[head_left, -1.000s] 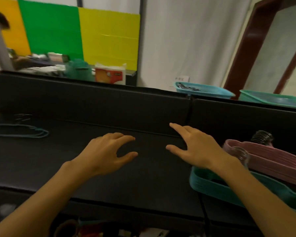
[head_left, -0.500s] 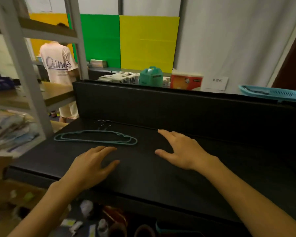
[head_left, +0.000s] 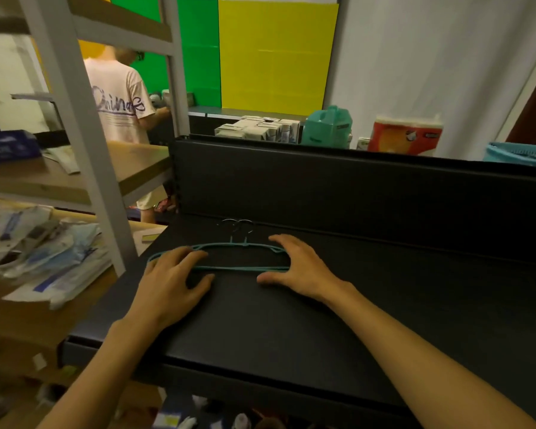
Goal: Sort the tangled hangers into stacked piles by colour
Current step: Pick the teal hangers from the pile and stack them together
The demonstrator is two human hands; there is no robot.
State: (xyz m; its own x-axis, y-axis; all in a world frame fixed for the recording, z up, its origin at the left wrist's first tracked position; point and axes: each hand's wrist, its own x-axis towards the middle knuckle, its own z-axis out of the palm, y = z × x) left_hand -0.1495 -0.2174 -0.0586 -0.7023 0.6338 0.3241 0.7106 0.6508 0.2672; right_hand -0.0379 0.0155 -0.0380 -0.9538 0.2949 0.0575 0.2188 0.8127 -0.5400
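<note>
A small stack of teal hangers point(head_left: 239, 268) lies flat on the black table point(head_left: 291, 320), metal hooks point(head_left: 237, 226) pointing toward the black back panel. My left hand point(head_left: 171, 280) lies over the stack's left end, fingers spread on it. My right hand point(head_left: 297, 267) rests at the right end, fingers over the top arm and thumb below the bottom bar. Neither hand visibly curls round the hangers. No pink hangers are in view.
A black upright panel point(head_left: 353, 187) walls off the table's far side. A grey metal shelf rack point(head_left: 75, 119) with bagged items stands at the left. A person in a pink shirt point(head_left: 118, 106) stands behind it. A blue basket point(head_left: 520, 153) sits at the far right.
My view has swung left, so the pink hangers and teal tray left the frame. Both hands moved forward and left from the bare table onto the ends of the teal hangers.
</note>
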